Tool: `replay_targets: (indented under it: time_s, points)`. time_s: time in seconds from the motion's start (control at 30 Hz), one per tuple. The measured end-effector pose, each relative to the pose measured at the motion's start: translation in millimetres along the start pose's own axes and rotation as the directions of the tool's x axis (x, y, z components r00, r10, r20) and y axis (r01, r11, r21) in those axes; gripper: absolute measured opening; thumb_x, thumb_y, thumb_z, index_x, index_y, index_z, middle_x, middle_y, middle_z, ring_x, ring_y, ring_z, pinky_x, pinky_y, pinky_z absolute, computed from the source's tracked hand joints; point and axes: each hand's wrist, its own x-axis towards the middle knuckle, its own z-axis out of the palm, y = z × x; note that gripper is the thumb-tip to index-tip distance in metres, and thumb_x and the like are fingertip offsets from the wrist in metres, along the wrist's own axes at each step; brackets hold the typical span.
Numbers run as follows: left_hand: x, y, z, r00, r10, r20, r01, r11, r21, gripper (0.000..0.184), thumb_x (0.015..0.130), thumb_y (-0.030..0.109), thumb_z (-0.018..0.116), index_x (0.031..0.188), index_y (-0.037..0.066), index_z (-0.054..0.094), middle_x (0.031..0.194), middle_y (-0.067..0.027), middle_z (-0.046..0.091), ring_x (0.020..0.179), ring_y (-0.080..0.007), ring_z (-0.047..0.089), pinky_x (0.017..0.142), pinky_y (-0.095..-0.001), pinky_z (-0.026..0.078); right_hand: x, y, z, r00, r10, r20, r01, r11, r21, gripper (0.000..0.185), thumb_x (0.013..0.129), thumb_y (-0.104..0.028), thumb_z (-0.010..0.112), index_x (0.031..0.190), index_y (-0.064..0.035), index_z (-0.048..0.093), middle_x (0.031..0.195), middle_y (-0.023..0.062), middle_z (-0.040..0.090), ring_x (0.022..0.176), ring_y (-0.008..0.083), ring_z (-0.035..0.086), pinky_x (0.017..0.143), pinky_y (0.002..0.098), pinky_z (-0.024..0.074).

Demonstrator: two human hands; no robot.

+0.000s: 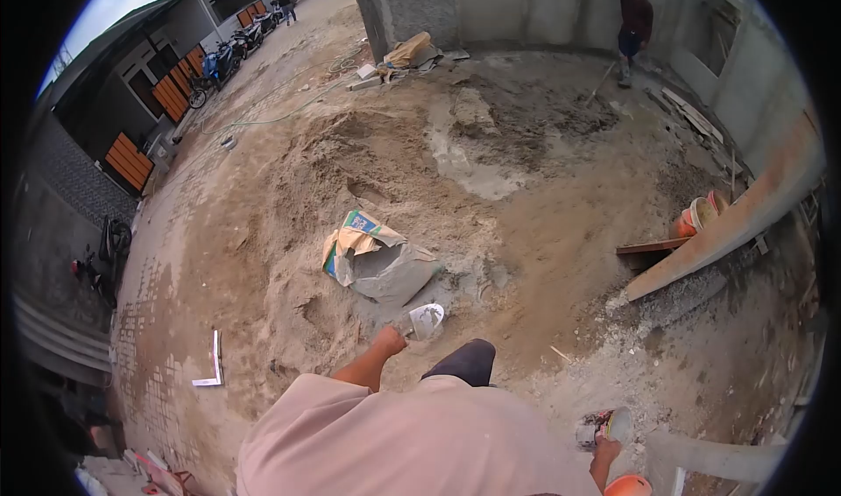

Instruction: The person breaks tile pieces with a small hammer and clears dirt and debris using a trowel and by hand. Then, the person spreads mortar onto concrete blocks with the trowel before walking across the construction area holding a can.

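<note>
My left hand [392,340] is closed around the handle of a trowel [427,322], whose pale blade points away from me. Just beyond the blade lies a torn, opened paper cement bag [399,273] with grey powder around it, resting on the edge of a sand heap [324,181]. Low on the right, my right hand [606,449] grips a small, stained can [592,431] that is tilted, its round mouth turned to the right. What the can holds is not clear. An orange rounded object [628,485] shows partly below that hand.
A white L-shaped piece [215,360] lies on the paving at left. Wet dark mix [543,119] spreads at the back, near a person [634,23] with a long-handled tool. A long board [736,211] slants at right, beside buckets [696,216]. Motorbikes [223,63] line the lane.
</note>
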Motion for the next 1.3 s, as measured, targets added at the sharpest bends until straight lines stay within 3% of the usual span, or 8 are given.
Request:
replay_targets:
  time_s: [0.2,0.27,0.33,0.43,0.5,0.57,0.9,1.3]
  points:
    - [81.1,28.9,49.3,0.91,-0.199,0.364,0.275,0.946,-0.171,0.021,0.085,0.036,0.067,0.102,0.024,0.072,0.097,-0.0061,0.072,0.096,-0.0266,0.07,0.079,-0.0417,0.056,121.4,-296.3,-19.3,0.739,-0.661,-0.13,0.626,0.745,-0.23,0.03,0.079,-0.021,0.076,0.083,0.0046,0.061,0.086,0.023,0.058,0.082,0.0436,0.057,0.074,0.0505,0.0435]
    - [93.5,68.1,17.7,0.847,0.302,0.437,-0.522,0.625,0.58,0.025,0.087,0.035,0.066,0.107,0.019,0.07,0.095,-0.0068,0.072,0.089,-0.0258,0.072,0.075,-0.0407,0.056,160.2,-358.2,1.4,0.711,-0.692,-0.123,0.667,0.719,-0.195,0.028,0.083,-0.021,0.072,0.085,0.0043,0.061,0.082,0.023,0.058,0.082,0.0435,0.057,0.073,0.0493,0.0434]
    - [130.3,109.8,-4.5,0.803,0.359,0.476,-0.595,0.521,0.611,0.021,0.087,0.029,0.065,0.102,0.015,0.069,0.09,-0.007,0.07,0.082,-0.0244,0.069,0.07,-0.0392,0.055,181.7,-423.6,18.9,0.726,-0.662,-0.187,0.671,0.741,-0.019,0.026,0.084,-0.021,0.071,0.085,0.0034,0.062,0.085,0.023,0.061,0.082,0.0432,0.058,0.073,0.0476,0.044]
    - [218.4,186.1,-38.0,0.931,0.132,0.34,-0.202,0.963,0.178,0.015,0.086,0.02,0.064,0.096,0.009,0.066,0.082,-0.0073,0.066,0.072,-0.0224,0.065,0.061,-0.0368,0.053,234.5,-488.7,55.8,0.798,-0.568,-0.199,0.592,0.801,0.09,0.03,0.081,-0.023,0.074,0.088,0.0041,0.065,0.086,0.0215,0.065,0.077,0.0362,0.063,0.071,0.0417,0.0479]
    - [274.7,244.8,-64.0,0.952,-0.144,0.272,0.275,0.795,-0.54,0.012,0.086,0.015,0.063,0.092,0.005,0.065,0.077,-0.0075,0.064,0.065,-0.021,0.063,0.055,-0.0352,0.052,272.7,-518.5,76.9,0.833,-0.534,-0.144,0.545,0.836,0.055,0.031,0.079,-0.023,0.076,0.088,0.0042,0.065,0.086,0.022,0.064,0.081,0.0382,0.062,0.075,0.0437,0.0482]
    - [333.9,313.7,-104.9,0.968,-0.137,0.21,0.249,0.616,-0.747,0.009,0.086,0.009,0.063,0.088,0.0,0.063,0.072,-0.0078,0.062,0.059,-0.0196,0.06,0.05,-0.0336,0.05,308.8,-557.6,78.2,0.833,-0.545,-0.094,0.546,0.838,-0.021,0.032,0.078,-0.022,0.077,0.092,0.0048,0.066,0.092,0.0222,0.063,0.087,0.0395,0.061,0.079,0.0441,0.0478]
    - [468.0,592.0,-332.9,0.96,0.233,-0.154,-0.256,0.508,-0.822,0.017,0.091,0.015,0.065,0.079,0.006,0.058,0.066,-0.0023,0.058,0.053,-0.0127,0.05,0.048,-0.0286,0.04,473.5,-672.5,81.5,0.897,-0.369,-0.244,0.379,0.925,-0.009,0.043,0.077,-0.025,0.078,0.102,0.0082,0.066,0.104,0.0242,0.063,0.1,0.0422,0.059,0.088,0.0462,0.0465]
    - [470.4,696.9,-274.7,0.934,-0.338,0.12,0.314,0.611,-0.726,0.018,0.086,0.013,0.069,0.094,0.001,0.057,0.072,-0.008,0.06,0.054,-0.0151,0.054,0.048,-0.0285,0.045,919.3,-732.9,25.3,0.822,-0.128,-0.554,0.042,0.985,-0.166,0.039,0.083,-0.027,0.075,0.107,0.0034,0.067,0.105,0.0219,0.063,0.1,0.0403,0.06,0.089,0.0473,0.0467]
